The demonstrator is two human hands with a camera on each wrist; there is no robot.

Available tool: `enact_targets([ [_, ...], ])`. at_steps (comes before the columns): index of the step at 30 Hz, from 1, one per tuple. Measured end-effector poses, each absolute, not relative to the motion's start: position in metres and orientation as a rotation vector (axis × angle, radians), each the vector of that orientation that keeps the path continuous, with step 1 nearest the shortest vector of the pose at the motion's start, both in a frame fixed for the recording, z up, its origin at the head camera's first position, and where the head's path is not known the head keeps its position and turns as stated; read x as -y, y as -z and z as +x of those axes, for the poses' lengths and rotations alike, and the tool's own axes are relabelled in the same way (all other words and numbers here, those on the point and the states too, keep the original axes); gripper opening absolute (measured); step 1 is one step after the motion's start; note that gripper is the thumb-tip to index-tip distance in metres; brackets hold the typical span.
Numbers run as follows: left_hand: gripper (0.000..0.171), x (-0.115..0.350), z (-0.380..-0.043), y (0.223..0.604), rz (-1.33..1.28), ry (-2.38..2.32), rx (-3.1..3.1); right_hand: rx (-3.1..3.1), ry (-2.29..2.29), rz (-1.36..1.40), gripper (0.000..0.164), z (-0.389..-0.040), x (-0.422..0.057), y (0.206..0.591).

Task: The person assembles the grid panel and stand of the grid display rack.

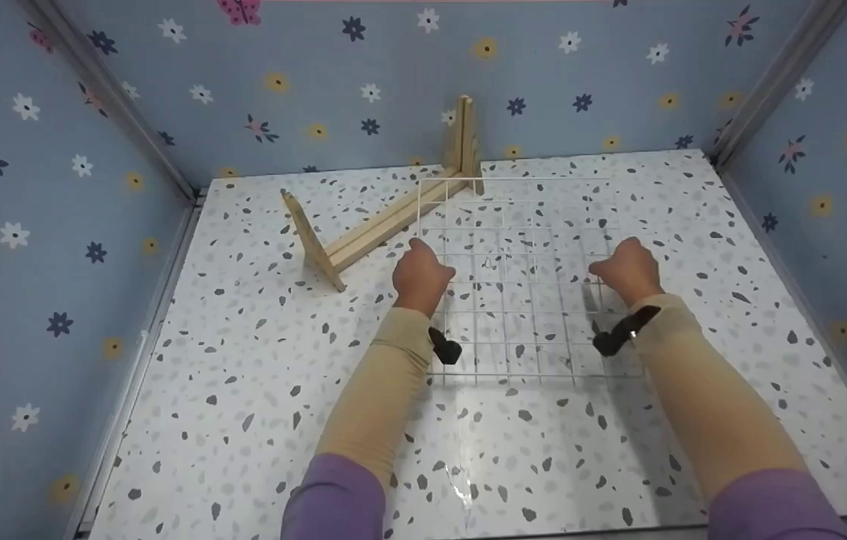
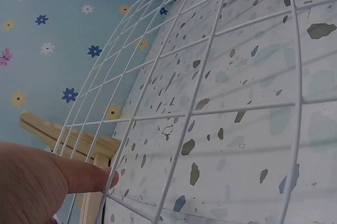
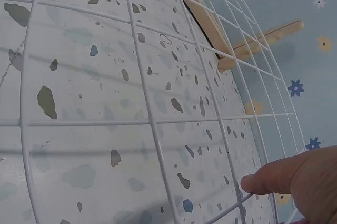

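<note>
A white wire grid panel (image 1: 504,312) is held up by its two sides, above the speckled surface. My left hand (image 1: 421,276) grips its left edge; in the left wrist view the thumb of that hand (image 2: 37,182) lies against a wire of the grid (image 2: 188,113). On the opposite edge, my right hand (image 1: 629,270) grips the panel, its thumb pressing on the wire in the right wrist view. The other fingers are mostly hidden in both wrist views. Behind the panel's left side stands a wooden frame (image 1: 393,221) with two upright end pieces, touched by neither hand.
White speckled tabletop (image 1: 243,420) lies under everything. Blue flowered walls (image 1: 423,67) enclose it at the back, left and right. Dark metal posts (image 1: 115,97) stand at the back corners. A black wrist camera mount (image 1: 444,349) sits on the left sleeve, another (image 1: 618,337) on the right.
</note>
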State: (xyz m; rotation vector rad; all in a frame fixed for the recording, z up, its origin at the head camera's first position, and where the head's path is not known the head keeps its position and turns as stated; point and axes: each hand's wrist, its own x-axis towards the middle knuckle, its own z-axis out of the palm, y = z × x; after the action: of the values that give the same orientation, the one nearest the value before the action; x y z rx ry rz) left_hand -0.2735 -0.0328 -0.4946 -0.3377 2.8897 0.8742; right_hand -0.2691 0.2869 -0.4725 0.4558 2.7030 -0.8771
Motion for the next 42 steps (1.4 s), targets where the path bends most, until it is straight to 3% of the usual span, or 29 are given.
enact_targets([
  [13,0.084,0.032,-0.278,0.490,-0.333,-0.869,-2.919,-2.758,0.914,0.427,0.049,-0.270,-0.288,0.471],
  [42,0.079,0.033,-0.282,0.478,-0.424,-1.021,-3.014,-2.891,1.074,0.422,0.082,-0.277,-0.286,0.460],
])
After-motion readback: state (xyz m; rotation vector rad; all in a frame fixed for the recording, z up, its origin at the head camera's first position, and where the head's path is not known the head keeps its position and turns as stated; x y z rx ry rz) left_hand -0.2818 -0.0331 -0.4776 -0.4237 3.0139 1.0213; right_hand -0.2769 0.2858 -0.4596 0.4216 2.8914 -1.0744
